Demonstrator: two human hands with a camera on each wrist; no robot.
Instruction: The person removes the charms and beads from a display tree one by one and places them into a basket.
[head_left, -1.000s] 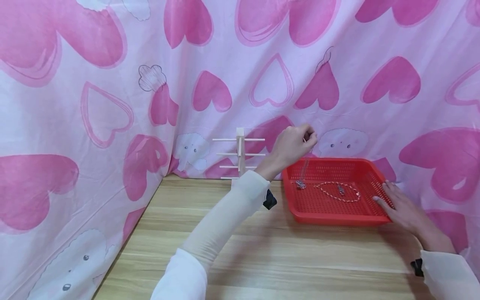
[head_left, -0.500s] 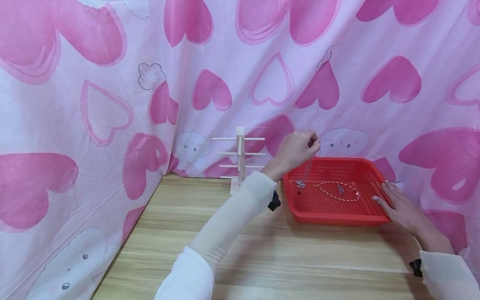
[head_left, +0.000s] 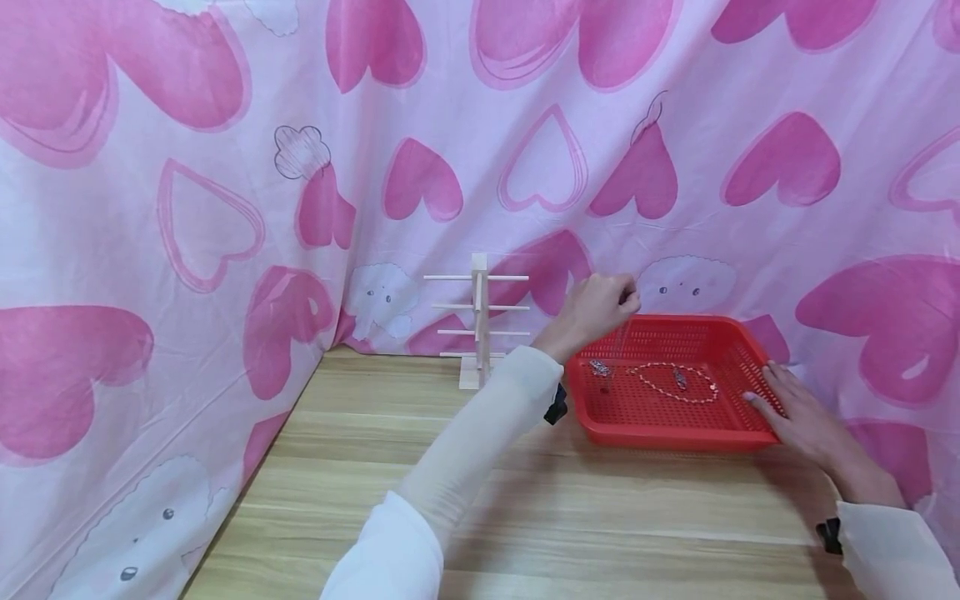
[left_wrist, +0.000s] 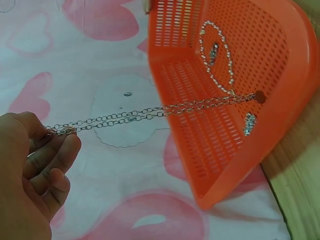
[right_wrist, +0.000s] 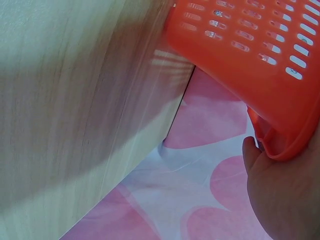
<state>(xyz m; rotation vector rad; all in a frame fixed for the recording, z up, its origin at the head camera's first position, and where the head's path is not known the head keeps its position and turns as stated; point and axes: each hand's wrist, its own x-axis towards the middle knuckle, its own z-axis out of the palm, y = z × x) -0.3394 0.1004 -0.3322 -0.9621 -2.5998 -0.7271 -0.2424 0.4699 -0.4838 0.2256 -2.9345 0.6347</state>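
My left hand (head_left: pixel 600 304) pinches a silver chain necklace (left_wrist: pixel 145 116) between thumb and fingers, above the left part of a red plastic basket (head_left: pixel 682 439). The doubled chain hangs down into the basket and ends in a dark red round pendant (left_wrist: pixel 260 97) close over its floor. A small silver cluster (head_left: pixel 600 367) lies beside that pendant. Farther right in the basket lies a light beaded necklace (head_left: pixel 660 392), with a second silver piece (head_left: pixel 680 378) inside its loop. My right hand (head_left: pixel 806 425) holds the basket's right rim, thumb over the inner side, fingers along the outside.
Left of the basket, a pale wooden rack (head_left: pixel 480 317) with several thin pegs stands at the back of the wood-grain table (head_left: pixel 600 517). A pink heart-print cloth (head_left: pixel 555 158) hangs behind and along both sides.
My left hand has come down and slightly right, lowering the chain farther into the basket. The right hand has stayed on the rim.
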